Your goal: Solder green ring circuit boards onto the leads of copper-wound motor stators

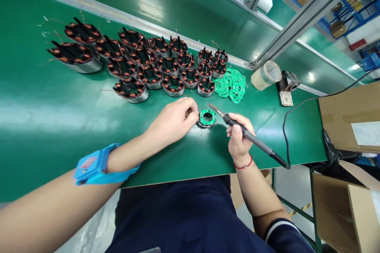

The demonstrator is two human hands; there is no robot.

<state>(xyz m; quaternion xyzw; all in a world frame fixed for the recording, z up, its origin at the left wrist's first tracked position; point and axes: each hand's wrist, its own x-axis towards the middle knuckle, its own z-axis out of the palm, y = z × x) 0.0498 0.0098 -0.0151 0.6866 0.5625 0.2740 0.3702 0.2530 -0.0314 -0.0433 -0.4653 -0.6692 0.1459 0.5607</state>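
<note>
- Round copper-wound stator capped with a green circuit board (207, 118) was pinched at its left edge by the left hand (175, 118).
- Black pen-shaped soldering iron (249, 136) was gripped in the closed right hand (239, 140), tip just right of the stator.

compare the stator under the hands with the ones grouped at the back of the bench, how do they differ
The stator by the hands carries a green ring board on top; the grouped stators show bare copper coils and black centres. It sits alone between the left hand and the soldering iron held in the right hand; the others lie packed in rows, untouched. More green boards lie piled beside them. Both kinds are round with metal rims.
</note>
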